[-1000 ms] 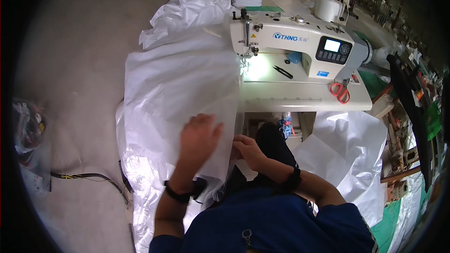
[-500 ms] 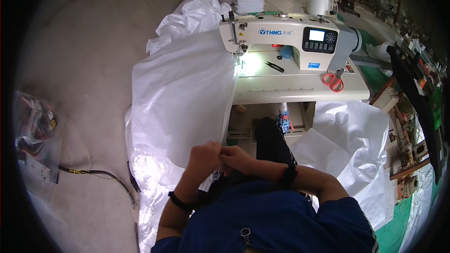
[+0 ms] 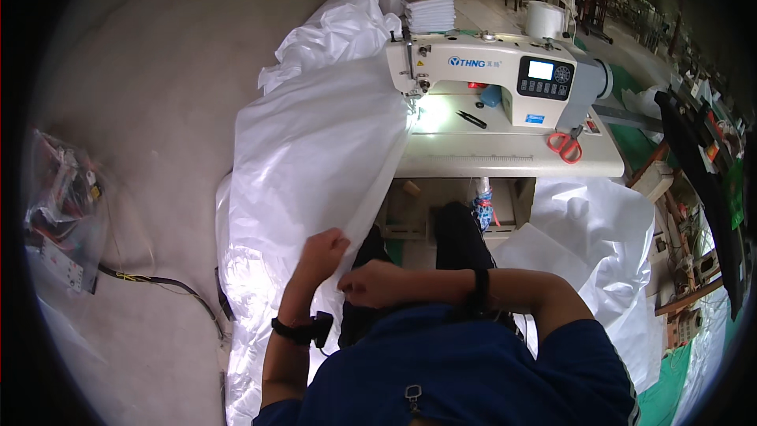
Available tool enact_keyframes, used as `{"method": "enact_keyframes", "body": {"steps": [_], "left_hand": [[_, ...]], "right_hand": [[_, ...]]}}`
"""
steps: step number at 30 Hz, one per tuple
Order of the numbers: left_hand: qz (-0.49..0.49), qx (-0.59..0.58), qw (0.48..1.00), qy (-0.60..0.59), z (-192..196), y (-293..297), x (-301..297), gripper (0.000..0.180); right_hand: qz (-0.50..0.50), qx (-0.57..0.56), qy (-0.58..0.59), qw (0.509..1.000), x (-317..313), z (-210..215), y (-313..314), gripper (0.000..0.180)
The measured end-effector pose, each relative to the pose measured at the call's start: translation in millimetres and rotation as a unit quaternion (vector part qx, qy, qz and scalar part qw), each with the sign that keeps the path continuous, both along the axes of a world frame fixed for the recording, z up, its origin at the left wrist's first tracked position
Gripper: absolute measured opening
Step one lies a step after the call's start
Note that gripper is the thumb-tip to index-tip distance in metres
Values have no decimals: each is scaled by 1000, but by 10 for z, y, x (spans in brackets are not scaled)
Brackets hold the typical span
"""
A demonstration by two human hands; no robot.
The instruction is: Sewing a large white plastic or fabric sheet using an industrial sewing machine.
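A large white plastic-like sheet (image 3: 303, 142) hangs from the needle end of a white sewing machine (image 3: 481, 63) down over my left side. My left hand (image 3: 322, 256) is closed on this sheet close to its right edge. Just below and to the right, my right hand (image 3: 374, 282) has its fingers curled together at the same edge. The fingertips of both hands are partly hidden, and a small gap separates the hands. Under the needle, the machine's lamp lights the sheet's far end.
Thread snips (image 3: 472, 119) and red-handled scissors (image 3: 565, 146) lie on the machine bed. More white sheeting (image 3: 587, 244) hangs at the right. Behind the machine are a folded white stack (image 3: 428, 12) and a thread cone (image 3: 545, 20). A black cable (image 3: 169, 292) crosses the floor at left.
My hands have moved apart and to the left; the right one is also lower. The sheet's near edge has shifted left with them. The whole view has shifted slightly.
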State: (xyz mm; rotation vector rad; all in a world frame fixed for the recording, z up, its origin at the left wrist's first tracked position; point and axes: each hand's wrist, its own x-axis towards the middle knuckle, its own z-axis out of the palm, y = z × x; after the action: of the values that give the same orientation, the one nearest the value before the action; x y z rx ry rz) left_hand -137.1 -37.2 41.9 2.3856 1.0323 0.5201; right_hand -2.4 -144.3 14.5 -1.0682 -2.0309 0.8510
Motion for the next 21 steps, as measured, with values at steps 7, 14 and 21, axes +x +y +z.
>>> {"method": "enact_keyframes", "body": {"steps": [7,14,21], "left_hand": [[-45,388,921,-2,1007,-41,141,5],[-85,287,935,189,1036,562,-118,4],[-73,211,956,193,242,997,-443,10]], "right_hand": [[-70,228,199,951,-493,-23,1275,10],[58,245,18,968,-1240,-123,1819,11],[36,-66,-222,972,-351,-399,779,19]]}}
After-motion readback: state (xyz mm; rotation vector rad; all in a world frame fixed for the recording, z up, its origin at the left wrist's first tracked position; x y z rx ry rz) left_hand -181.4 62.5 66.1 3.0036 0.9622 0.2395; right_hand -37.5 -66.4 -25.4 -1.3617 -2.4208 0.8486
